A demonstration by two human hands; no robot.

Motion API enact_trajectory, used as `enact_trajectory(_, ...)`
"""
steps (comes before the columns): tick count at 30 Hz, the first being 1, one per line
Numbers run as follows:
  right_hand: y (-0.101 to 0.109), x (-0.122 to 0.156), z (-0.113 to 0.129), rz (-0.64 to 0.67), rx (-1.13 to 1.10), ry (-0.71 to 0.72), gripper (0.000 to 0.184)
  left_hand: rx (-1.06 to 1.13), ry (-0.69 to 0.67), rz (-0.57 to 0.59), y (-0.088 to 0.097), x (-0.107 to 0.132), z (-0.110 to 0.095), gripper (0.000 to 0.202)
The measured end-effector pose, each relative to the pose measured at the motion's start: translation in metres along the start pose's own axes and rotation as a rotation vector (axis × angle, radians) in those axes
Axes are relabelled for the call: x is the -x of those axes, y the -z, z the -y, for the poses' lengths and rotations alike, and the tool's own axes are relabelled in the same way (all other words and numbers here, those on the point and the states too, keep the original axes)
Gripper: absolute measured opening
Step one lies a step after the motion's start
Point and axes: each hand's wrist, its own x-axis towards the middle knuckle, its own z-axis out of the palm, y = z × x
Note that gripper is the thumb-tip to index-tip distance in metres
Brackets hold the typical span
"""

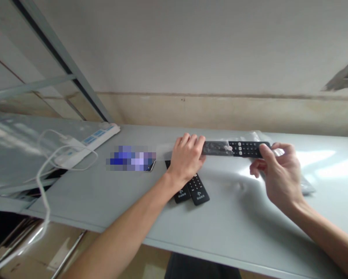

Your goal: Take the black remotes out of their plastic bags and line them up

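A black remote control (246,148) is held level above the grey table (232,232), half inside a clear plastic bag (217,147). My left hand (187,159) is closed around the bagged end of the remote. My right hand (278,170) pinches the bare end with thumb and fingers. Two more black remotes (195,190) lie side by side on the table under my left hand and wrist.
A white power strip (88,145) with white cables (44,182) lies at the left. A phone (131,159) with a blurred screen rests left of my left hand. Clear plastic bags (306,186) lie behind my right hand. A wall runs along the table's far edge.
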Motion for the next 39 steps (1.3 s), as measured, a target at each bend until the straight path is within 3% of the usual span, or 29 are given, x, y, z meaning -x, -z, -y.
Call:
enact_trajectory(7, -0.009, 0.012, 0.003, 0.093, 0.072, 0.069, 0.04, 0.036, 0.01, 0.048, 0.0, 0.001, -0.005, 0.015)
enact_trajectory(15, -0.016, 0.022, 0.004, 0.209, 0.086, 0.115, 0.038, 0.068, 0.004, 0.027, 0.005, 0.001, -0.007, 0.02)
enact_trajectory(39, -0.01, 0.022, 0.001, 0.232, 0.151, 0.141, 0.031, 0.063, -0.035, 0.157, 0.007, 0.002, -0.004, 0.036)
